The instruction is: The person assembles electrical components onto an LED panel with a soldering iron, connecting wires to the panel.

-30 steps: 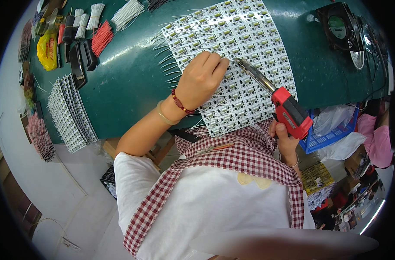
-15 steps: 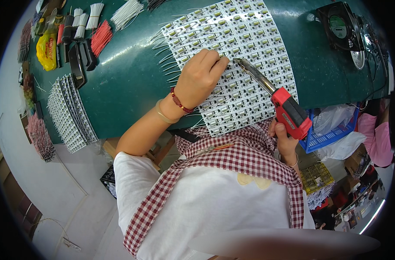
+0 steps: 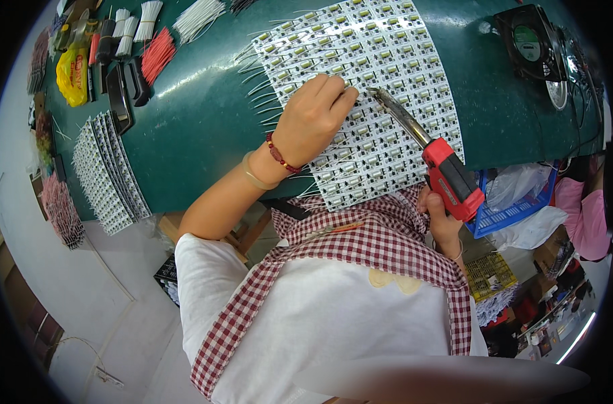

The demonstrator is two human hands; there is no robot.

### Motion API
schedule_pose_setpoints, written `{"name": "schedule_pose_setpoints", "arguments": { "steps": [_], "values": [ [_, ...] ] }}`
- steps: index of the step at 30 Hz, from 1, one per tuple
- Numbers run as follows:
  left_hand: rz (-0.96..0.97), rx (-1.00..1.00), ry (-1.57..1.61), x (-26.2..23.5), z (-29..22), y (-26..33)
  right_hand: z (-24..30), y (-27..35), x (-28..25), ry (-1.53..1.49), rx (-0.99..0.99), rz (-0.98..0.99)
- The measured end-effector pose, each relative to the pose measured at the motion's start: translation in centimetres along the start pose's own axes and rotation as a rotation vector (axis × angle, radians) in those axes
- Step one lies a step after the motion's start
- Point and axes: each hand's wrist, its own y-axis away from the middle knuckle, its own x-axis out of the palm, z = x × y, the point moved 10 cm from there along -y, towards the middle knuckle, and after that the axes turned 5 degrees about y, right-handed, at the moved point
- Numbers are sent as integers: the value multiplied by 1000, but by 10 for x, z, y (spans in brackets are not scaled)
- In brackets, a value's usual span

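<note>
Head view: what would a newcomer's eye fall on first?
The red-and-black soldering gun in the right hand's grip, right of centre, stands out first. Its tip is over the white circuit-board sheet on the green table. A yellow plastic bag shows brightly at upper left.

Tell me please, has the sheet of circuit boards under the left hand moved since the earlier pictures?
No, no shift shows in any direction: the sheet of circuit boards keeps its place relative to the black fan.

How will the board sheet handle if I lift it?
The board sheet looks thin: probably light. Its small raised parts suggest fragility. The wires past its left edge look slender and curved, so likely floppy.
</note>
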Motion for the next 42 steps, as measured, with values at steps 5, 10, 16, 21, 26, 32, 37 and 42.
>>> {"name": "schedule_pose_setpoints", "arguments": {
  "steps": [5, 10, 16, 21, 26, 32, 37, 42],
  "values": [
    [7, 11, -7, 0, -1, -1, -4, 0, 1, 46, -13, 26],
    [8, 23, -27, 0, -4, -2, 0, -2, 1, 100, -64, 10],
    [17, 32, -33, 1, -5, -1, -3, 6, 4, -146, 35, 117],
    [20, 30, -42, 1, -6, -1, 1, 4, 5, -163, 30, 125],
    [6, -7, -140, -3, -7, -2, 3, 1, 6, -186, 44, 103],
    [-135, -146, -179, -26, 5, -2, 6, 1, -2, -70, -16, 25],
    [-90, -112, -118, -15, -8, 1, 7, -2, -5, -135, 33, 1],
    [23, -31, -82, 0, -14, 10, 6, 0, -1, -80, 3, 28]
  ]
}}
